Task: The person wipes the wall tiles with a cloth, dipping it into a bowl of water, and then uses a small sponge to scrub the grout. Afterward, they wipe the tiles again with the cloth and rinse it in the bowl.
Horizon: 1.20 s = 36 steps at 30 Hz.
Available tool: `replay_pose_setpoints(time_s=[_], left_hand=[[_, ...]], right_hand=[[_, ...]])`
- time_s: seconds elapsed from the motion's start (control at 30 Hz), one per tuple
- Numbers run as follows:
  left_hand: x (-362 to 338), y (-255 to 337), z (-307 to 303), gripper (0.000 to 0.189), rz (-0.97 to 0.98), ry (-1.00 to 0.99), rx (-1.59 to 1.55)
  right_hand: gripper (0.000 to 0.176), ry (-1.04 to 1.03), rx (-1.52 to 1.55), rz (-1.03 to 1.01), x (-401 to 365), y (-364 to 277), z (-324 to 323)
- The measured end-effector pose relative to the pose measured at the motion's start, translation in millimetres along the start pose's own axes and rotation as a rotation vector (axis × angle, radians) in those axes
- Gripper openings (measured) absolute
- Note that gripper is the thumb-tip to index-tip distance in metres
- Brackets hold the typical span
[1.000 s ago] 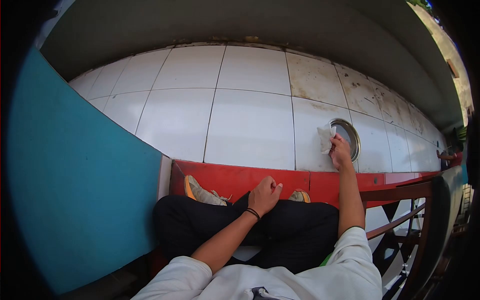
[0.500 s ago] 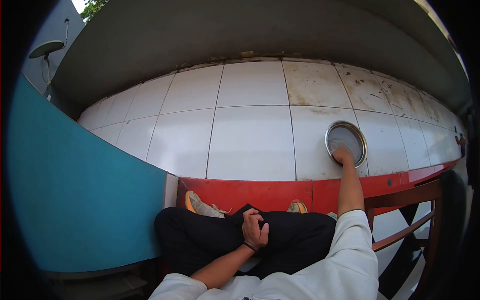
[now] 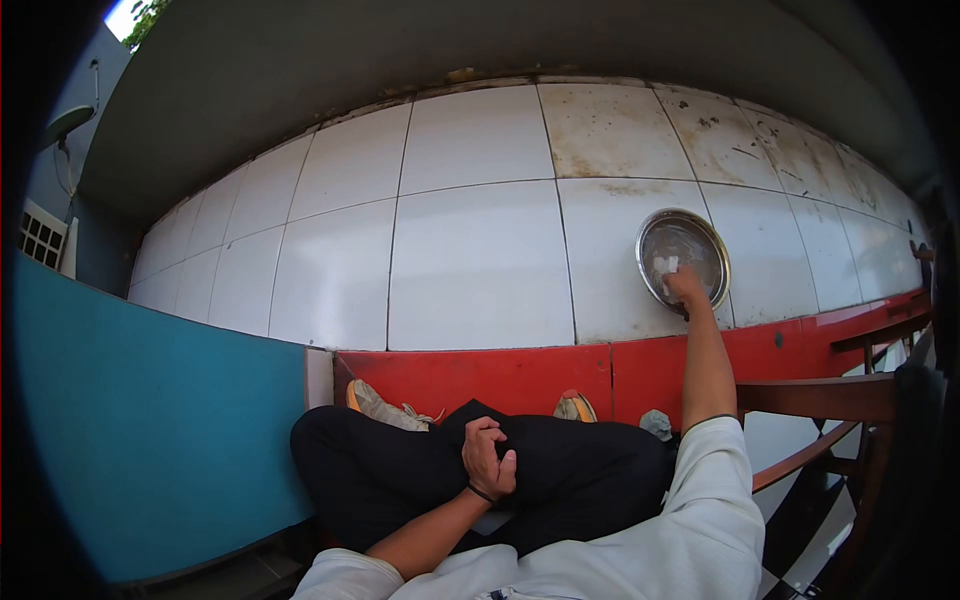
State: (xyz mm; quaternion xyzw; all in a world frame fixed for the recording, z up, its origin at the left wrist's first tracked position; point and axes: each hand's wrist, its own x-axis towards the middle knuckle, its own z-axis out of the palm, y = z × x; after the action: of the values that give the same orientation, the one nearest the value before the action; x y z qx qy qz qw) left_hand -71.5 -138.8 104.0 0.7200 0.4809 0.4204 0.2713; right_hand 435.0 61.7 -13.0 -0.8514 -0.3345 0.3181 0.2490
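A round metal basin (image 3: 722,240) holding cloudy greyish water stands on the white floor tiles. My right hand (image 3: 686,287) is reached out over its near side, fingers closed on a small whitish piece (image 3: 669,267) at the water; its kind is too blurred to tell. On the lap of my dark trousers (image 3: 570,455) rests my left hand (image 3: 488,458), loosely curled, thumb apart from the fingers, with nothing visible in it. A dark band circles that wrist.
A crumpled grey cloth-like lump (image 3: 656,425) lies by my knee. The red ledge (image 3: 480,375) runs before my shoes (image 3: 385,405). On the right stands a wooden chair (image 3: 820,398); a teal panel (image 3: 160,420) stands at my left. Behind the stained tiles (image 3: 610,130) rises a dark wall (image 3: 480,40).
My right hand has lifted from the water, and a whitish piece now shows at its fingers. My left hand stays on my lap. The view has shifted slightly.
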Motion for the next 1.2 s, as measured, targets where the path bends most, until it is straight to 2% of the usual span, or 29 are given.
replay_pose_setpoints(time_s=[0.07, 0.17, 0.23, 0.3, 0.37, 0.5, 0.57, 0.67, 0.77, 0.8, 0.9, 0.93, 1.03, 1.07, 1.17, 1.2], left_hand=[[0.4, -1.5, 0.8, 0.031, 0.013, -0.005, -0.009], [-4.3, -3.5, 1.2, 0.032, 0.005, -0.005, -0.027], [-4.3, -4.5, 0.9, 0.032, 0.001, -0.004, -0.035], [-5.0, -4.8, 1.3, 0.032, 0.000, 0.000, -0.045], [-5.6, -7.2, 1.6, 0.033, 0.030, 0.011, -0.055], [-7.8, -8.5, 4.1, 0.035, 0.011, 0.014, -0.070], [-9.4, -9.2, 5.2, 0.035, 0.012, 0.013, -0.068], [-9.1, -9.2, 5.4, 0.036, 0.008, 0.004, -0.072], [-9.2, -10.1, 7.2, 0.037, 0.024, 0.010, -0.059], [-8.8, -11.3, 7.7, 0.037, 0.035, 0.017, -0.051], [-8.8, -12.9, 9.2, 0.037, 0.039, 0.025, -0.053], [-8.8, -13.5, 9.5, 0.037, 0.040, 0.025, -0.057], [-11.2, -14.3, 10.3, 0.037, 0.036, 0.014, -0.075], [-12.7, -15.0, 9.9, 0.037, 0.032, 0.005, -0.082], [-9.4, -12.0, 9.2, 0.038, 0.035, -0.005, -0.077], [-9.4, -10.6, 7.8, 0.038, 0.033, -0.005, -0.069]], right_hand=[[0.036, -0.109, 0.141, -0.020, -11.9, 2.3, 1.5], [0.042, -0.017, 0.418, 0.114, -24.6, -9.6, 3.5], [0.050, 0.080, 0.430, 0.077, -7.5, -0.1, 12.2], [0.055, -0.054, 0.927, 0.143, -46.1, -37.6, -1.7], [0.047, -0.109, 0.994, 0.175, -41.6, -34.8, 4.0], [0.044, -0.183, 1.356, 0.117, -38.4, -28.8, -6.2], [0.045, -0.231, 1.398, 0.239, -46.4, -38.0, -13.8], [0.044, -0.188, 1.645, 0.146, -46.9, -43.3, -10.8], [0.043, -0.104, 1.844, 0.227, -39.8, -55.6, -7.3], [0.035, -0.116, 1.964, 0.196, -46.2, -62.8, -12.1], [0.040, -0.050, 1.800, 0.158, -57.7, -80.6, -24.1], [0.053, 0.062, 1.804, 0.216, -59.8, -88.4, -26.5], [0.058, 0.096, 1.720, 0.143, -54.3, -87.5, -32.7], [0.057, 0.236, 1.504, 0.357, -51.8, -93.8, -29.2], [0.051, 0.206, 1.397, 0.334, -41.8, -92.0, -37.8], [0.045, 0.224, 1.395, 0.252, -49.1, -102.4, -47.4]])
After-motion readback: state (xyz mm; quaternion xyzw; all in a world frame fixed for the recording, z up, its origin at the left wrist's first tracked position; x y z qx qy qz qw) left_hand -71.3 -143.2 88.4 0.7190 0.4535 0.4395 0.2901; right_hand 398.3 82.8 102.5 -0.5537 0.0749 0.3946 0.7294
